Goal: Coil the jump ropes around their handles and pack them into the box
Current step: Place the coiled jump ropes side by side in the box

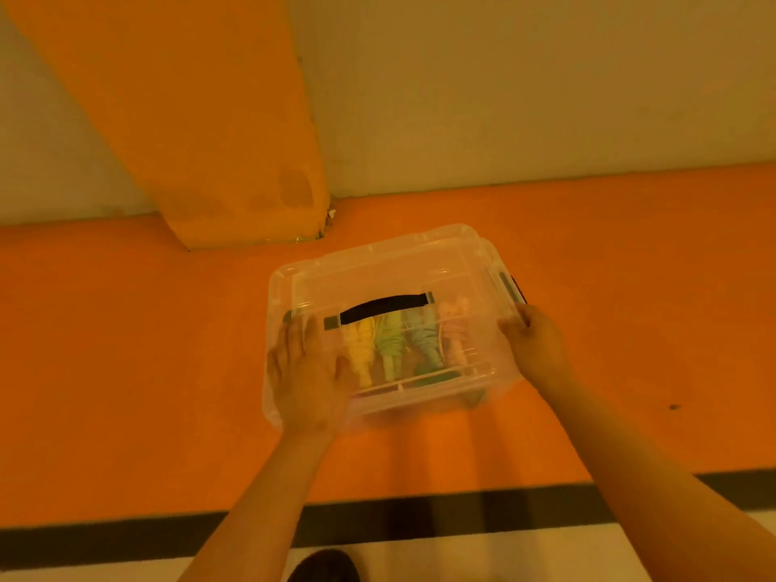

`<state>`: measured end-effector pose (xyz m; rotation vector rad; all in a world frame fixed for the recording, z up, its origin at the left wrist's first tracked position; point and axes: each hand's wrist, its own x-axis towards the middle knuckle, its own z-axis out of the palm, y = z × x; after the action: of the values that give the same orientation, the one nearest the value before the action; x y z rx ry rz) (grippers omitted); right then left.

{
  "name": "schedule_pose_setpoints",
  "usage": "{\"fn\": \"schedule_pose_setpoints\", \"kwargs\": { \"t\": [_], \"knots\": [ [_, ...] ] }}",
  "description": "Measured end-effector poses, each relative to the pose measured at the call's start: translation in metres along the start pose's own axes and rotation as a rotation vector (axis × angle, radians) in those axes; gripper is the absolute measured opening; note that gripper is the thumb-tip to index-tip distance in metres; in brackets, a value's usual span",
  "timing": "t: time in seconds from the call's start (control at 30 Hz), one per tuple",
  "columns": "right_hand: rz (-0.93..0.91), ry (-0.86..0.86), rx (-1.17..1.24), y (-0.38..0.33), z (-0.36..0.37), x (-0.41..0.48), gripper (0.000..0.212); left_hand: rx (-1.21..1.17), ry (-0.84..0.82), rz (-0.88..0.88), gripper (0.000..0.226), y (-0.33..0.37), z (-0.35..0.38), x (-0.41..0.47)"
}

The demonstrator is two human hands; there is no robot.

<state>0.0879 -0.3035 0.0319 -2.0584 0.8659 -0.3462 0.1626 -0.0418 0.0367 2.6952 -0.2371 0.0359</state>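
Fingers (294, 336) of the left hand (308, 375) lie straight and a little apart, pressed flat on the lid. The fingers (525, 315) of the right hand (533, 342) are curled round the box's edge, thumb on top. The orange surface (126, 350) fills the middle of the view. An orange pillar (189, 119) rises from it at eleven o'clock, and a black stripe (420, 518) runs along its near edge at six. The clear box (273, 287) stands on the surface at the centre, its lid (378, 266) on top. The left hand covers the lid's eight o'clock corner. The right hand holds the three o'clock side, just beside a dark latch (514, 287). A black handle (384, 306) crosses the lid's middle. Through the lid, four bundled jump ropes lie side by side inside the box, from nine towards three o'clock: the yellow rope (361, 346), the green rope (388, 342), the blue rope (426, 342) and the pink rope (453, 329).
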Motion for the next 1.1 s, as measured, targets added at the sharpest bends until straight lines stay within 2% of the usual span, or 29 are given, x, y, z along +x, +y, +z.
{"fn": "schedule_pose_setpoints", "kwargs": {
  "t": [0.1, 0.17, 0.27, 0.33, 0.53, 0.7, 0.77, 0.83, 0.9, 1.0, 1.1],
  "knots": [
    [-0.067, 0.053, -0.315, 0.013, -0.004, 0.008, 0.032, -0.056, 0.019, -0.348, 0.079, -0.031, -0.006, 0.005],
    [-0.077, 0.068, -0.447, 0.023, -0.005, 0.014, 0.032, -0.174, -0.043, -0.464, 0.074, -0.044, 0.000, 0.007],
    [-0.048, 0.061, -0.416, 0.032, -0.005, 0.017, 0.032, -0.362, -0.112, -0.424, 0.029, -0.045, 0.013, 0.006],
    [-0.025, 0.070, -0.367, 0.033, -0.005, 0.018, 0.034, -0.398, -0.088, -0.372, 0.020, -0.039, 0.018, 0.006],
    [0.012, 0.051, -0.325, 0.044, 0.003, 0.021, 0.038, -0.471, -0.026, -0.405, 0.039, -0.038, 0.035, 0.021],
    [0.173, 0.068, -0.161, 0.036, 0.010, 0.013, 0.046, -0.601, -0.128, -0.593, 0.075, -0.035, 0.031, 0.037],
    [0.246, 0.115, -0.191, 0.036, 0.011, 0.007, 0.056, -0.626, -0.158, -0.672, 0.083, -0.036, 0.028, 0.040],
    [0.354, 0.093, -0.195, 0.034, 0.010, 0.005, 0.070, -0.616, -0.175, -0.696, 0.086, -0.038, 0.026, 0.045],
    [0.439, 0.031, -0.071, 0.031, 0.010, 0.006, 0.076, -0.570, -0.165, -0.697, 0.085, -0.039, 0.024, 0.049],
    [0.408, 0.036, -0.022, 0.032, 0.012, 0.007, 0.073, -0.468, -0.047, -0.589, 0.083, -0.039, 0.027, 0.050],
    [0.348, 0.129, -0.031, 0.036, 0.014, 0.005, 0.073, -0.399, 0.023, -0.480, 0.067, -0.042, 0.031, 0.047]
  ]
}}
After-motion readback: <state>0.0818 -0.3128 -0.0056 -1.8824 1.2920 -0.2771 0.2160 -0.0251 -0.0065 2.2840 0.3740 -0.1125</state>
